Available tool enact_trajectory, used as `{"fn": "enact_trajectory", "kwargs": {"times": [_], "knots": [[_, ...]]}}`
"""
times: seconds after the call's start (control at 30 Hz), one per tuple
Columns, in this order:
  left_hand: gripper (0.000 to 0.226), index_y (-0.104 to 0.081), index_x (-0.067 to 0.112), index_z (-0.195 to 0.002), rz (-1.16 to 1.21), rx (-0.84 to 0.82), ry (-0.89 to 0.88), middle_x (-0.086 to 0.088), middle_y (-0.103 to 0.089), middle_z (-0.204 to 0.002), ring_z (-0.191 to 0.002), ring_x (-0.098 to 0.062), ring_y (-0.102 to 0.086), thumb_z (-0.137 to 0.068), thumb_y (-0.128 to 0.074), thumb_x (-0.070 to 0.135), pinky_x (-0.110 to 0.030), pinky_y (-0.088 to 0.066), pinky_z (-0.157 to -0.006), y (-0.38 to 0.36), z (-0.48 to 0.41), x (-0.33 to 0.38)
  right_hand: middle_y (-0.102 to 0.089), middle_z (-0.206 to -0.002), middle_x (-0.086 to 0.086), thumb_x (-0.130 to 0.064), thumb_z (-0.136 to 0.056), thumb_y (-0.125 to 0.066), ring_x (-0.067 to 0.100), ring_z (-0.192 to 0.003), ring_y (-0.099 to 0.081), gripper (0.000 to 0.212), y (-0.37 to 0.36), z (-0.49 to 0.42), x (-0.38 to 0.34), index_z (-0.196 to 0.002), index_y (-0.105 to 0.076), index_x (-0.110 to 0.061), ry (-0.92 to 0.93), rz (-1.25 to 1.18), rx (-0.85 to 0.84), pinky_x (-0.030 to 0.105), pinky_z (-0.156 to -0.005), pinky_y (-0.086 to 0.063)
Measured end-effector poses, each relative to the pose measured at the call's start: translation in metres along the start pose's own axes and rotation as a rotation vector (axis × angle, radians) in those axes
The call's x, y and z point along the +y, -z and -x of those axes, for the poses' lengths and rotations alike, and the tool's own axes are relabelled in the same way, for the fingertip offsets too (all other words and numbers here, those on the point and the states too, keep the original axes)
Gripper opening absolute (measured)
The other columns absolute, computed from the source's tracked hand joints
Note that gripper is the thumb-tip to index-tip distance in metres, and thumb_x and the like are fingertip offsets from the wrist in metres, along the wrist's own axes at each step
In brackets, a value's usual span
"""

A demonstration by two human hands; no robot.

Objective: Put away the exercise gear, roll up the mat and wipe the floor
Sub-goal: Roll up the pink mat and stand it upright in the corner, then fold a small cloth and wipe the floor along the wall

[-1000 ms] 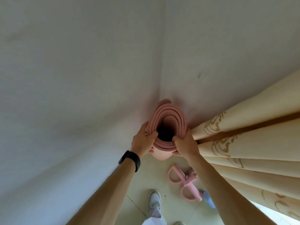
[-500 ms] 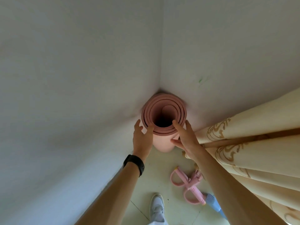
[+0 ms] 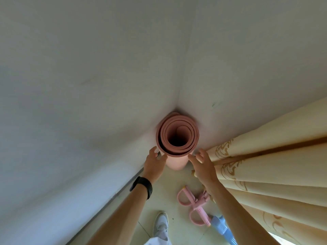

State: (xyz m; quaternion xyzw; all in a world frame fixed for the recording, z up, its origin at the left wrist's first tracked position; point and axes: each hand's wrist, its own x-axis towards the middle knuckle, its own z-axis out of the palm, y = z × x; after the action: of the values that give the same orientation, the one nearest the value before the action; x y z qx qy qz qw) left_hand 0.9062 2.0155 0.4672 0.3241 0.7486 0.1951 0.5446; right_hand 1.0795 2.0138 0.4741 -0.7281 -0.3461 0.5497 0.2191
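The pink mat (image 3: 177, 160) is rolled into a tube and stands upright on its end in the corner where two white walls meet; I look down into its hollow middle. My left hand (image 3: 154, 163) hovers at its left side with fingers spread, thumb near the rim. My right hand (image 3: 203, 165) is at its right side, fingers apart, just off the roll. Neither hand grips it. On the floor below lies a pink pedal pull-rope exerciser (image 3: 192, 204) with loop handles, and a blue handled piece (image 3: 221, 227) beside it.
A cream curtain (image 3: 265, 165) with gold patterns hangs in folds at the right, close to the mat and my right arm. White walls close the left and the back. My white shoe (image 3: 161, 225) stands on the pale tiled floor (image 3: 169, 193).
The mat went from held by its rim in both hands to standing back in the corner. Both hands let go and opened, and now sit slightly away from the roll.
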Motion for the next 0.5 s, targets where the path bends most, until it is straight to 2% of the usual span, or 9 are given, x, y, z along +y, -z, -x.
{"fn": "enact_trajectory", "kwargs": {"times": [0.07, 0.17, 0.23, 0.3, 0.33, 0.4, 0.5], "knots": [[0.055, -0.034, 0.019, -0.15, -0.113, -0.051, -0.005, -0.006, -0.045, -0.15, -0.135, -0.022, -0.045, -0.1, -0.053, 0.029, -0.029, -0.038, -0.099, 0.007, 0.021, -0.002, -0.051, -0.145, -0.003, -0.042, -0.095, -0.057, 0.018, -0.124, -0.053, 0.055, 0.007, 0.025, -0.003, -0.145, -0.041, -0.026, 0.005, 0.125, -0.021, 0.041, -0.102, -0.045], [0.046, -0.043, 0.018, -0.146, -0.285, -0.112, -0.025, -0.003, -0.05, -0.146, -0.131, -0.02, -0.049, -0.101, -0.048, 0.026, -0.023, -0.036, -0.095, 0.022, 0.067, 0.004, -0.058, -0.137, -0.008, -0.049, -0.096, -0.05, 0.012, -0.121, -0.055, 0.044, 0.027, 0.078, -0.014, -0.137, -0.052, -0.031, 0.076, 0.347, -0.092, 0.028, -0.095, -0.04], [0.047, -0.044, 0.021, -0.145, -0.361, -0.109, -0.03, -0.002, -0.05, -0.146, -0.13, -0.021, -0.049, -0.099, -0.047, 0.03, -0.027, -0.04, -0.101, 0.035, 0.099, 0.01, -0.062, -0.131, -0.011, -0.049, -0.097, -0.048, 0.009, -0.111, -0.058, 0.04, 0.045, 0.115, -0.025, -0.133, -0.056, -0.034, 0.152, 0.452, -0.102, 0.025, -0.092, -0.039], [0.049, -0.045, 0.024, -0.144, -0.406, -0.087, -0.042, -0.002, -0.052, -0.144, -0.128, -0.022, -0.051, -0.096, -0.045, 0.035, -0.032, -0.042, -0.104, 0.046, 0.128, 0.014, -0.066, -0.122, -0.014, -0.05, -0.096, -0.048, 0.001, -0.089, -0.059, 0.037, 0.063, 0.148, -0.036, -0.129, -0.058, -0.038, 0.21, 0.492, -0.108, 0.025, -0.088, -0.043], [0.051, -0.045, 0.025, -0.144, -0.418, -0.077, -0.054, -0.002, -0.052, -0.144, -0.126, -0.022, -0.051, -0.094, -0.044, 0.037, -0.033, -0.043, -0.102, 0.051, 0.144, 0.016, -0.066, -0.12, -0.016, -0.049, -0.096, -0.048, -0.001, -0.087, -0.057, 0.035, 0.072, 0.164, -0.039, -0.128, -0.059, -0.038, 0.228, 0.504, -0.113, 0.023, -0.086, -0.042], [0.05, -0.044, 0.025, -0.144, -0.445, -0.024, -0.084, -0.001, -0.051, -0.144, -0.127, -0.022, -0.05, -0.095, -0.044, 0.035, -0.03, -0.042, -0.097, 0.061, 0.177, 0.019, -0.063, -0.12, -0.017, -0.044, -0.097, -0.05, -0.001, -0.095, -0.052, 0.031, 0.086, 0.192, -0.045, -0.125, -0.062, -0.037, 0.316, 0.543, -0.116, 0.017, -0.082, -0.036], [0.047, -0.046, 0.028, -0.144, -0.498, 0.14, -0.154, -0.001, -0.049, -0.146, -0.133, -0.023, -0.045, -0.098, -0.046, 0.038, -0.037, -0.042, -0.105, 0.071, 0.237, 0.016, -0.065, -0.11, -0.013, -0.034, -0.099, -0.052, 0.003, -0.095, -0.055, 0.025, 0.101, 0.233, -0.052, -0.117, -0.068, -0.029, 0.559, 0.649, -0.134, 0.013, -0.077, -0.035]]}}
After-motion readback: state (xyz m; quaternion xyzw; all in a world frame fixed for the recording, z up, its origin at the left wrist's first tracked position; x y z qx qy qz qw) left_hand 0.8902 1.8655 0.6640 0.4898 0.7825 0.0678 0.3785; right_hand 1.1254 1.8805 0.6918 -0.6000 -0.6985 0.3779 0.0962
